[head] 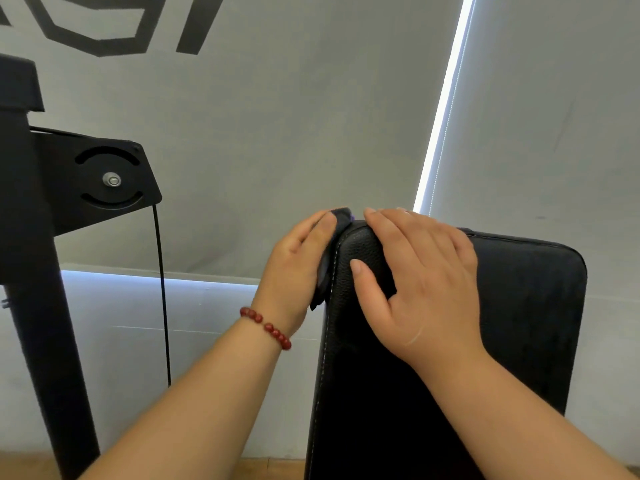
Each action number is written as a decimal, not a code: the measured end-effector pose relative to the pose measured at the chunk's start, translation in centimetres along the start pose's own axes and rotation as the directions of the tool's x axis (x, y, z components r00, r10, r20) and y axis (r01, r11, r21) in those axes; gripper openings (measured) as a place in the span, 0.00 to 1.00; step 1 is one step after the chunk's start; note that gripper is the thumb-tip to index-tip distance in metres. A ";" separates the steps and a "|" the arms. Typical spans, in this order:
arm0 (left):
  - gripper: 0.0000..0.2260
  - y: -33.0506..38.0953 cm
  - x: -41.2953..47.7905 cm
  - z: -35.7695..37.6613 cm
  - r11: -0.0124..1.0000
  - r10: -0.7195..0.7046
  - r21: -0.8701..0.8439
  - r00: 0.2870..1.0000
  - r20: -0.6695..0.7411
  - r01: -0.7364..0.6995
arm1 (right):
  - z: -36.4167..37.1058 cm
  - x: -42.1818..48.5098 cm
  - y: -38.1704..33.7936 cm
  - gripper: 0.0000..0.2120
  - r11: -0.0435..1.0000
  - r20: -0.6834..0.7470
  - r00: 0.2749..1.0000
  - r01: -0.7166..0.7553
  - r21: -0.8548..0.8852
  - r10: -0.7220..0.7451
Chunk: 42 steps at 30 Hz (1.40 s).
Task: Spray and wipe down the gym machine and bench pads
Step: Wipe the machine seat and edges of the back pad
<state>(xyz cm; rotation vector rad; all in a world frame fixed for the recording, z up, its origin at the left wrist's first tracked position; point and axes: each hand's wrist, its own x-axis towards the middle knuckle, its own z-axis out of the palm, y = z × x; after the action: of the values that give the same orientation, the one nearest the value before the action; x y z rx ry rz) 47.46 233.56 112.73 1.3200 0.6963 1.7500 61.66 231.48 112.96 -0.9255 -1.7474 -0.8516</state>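
The bench pad is showing black, pebble-grained, with pale stitching running down its left edge. Against that edge a dark cloth is showing a purple tip. Left of the pad, a red beaded bracelet and a black machine frame are standing out against a grey blind bearing dark lettering.

Both forearms bare. A red bead bracelet, round glossy beads in a single strand, circles the wrist just behind the left hand. Right hand: nails short, plain.

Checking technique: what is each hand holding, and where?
The left hand presses a dark cloth against the left side of the bench pad, near its top corner. The right hand rests on that corner, holding nothing.
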 end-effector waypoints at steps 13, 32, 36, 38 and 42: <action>0.11 0.0 -0.4 -0.6 0.930 0.248 0.281 0.969 -0.009 -0.236 | 0.1 0.1 0.0 0.22 1.000 -0.003 1.000 0.004 -0.006 -0.004; 0.09 0.4 -0.3 0.4 0.983 0.075 0.177 0.990 -0.123 -0.052 | 0.1 0.0 -0.1 0.22 0.999 -0.013 1.000 0.009 -0.032 -0.009; 0.10 -2.5 -3.9 -1.2 0.967 0.104 0.245 0.983 -0.152 -0.065 | 0.1 0.0 -0.2 0.22 0.999 -0.017 1.000 0.012 -0.040 -0.013; 0.10 -2.8 -3.5 -1.5 0.948 0.137 0.306 0.980 -0.141 -0.088 | 0.1 -0.1 -0.3 0.22 0.999 -0.019 1.000 0.013 -0.046 -0.014; 0.10 -0.5 -0.7 -0.7 0.939 0.155 0.326 0.980 -0.125 -0.107 | 0.2 -0.4 -0.4 0.22 0.998 -0.027 1.000 0.014 -0.056 -0.015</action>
<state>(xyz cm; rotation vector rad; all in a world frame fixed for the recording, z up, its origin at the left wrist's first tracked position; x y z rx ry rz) 47.01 233.19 111.79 1.4885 1.0304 1.9167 61.35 231.40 112.48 -0.9342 -1.7158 -0.9223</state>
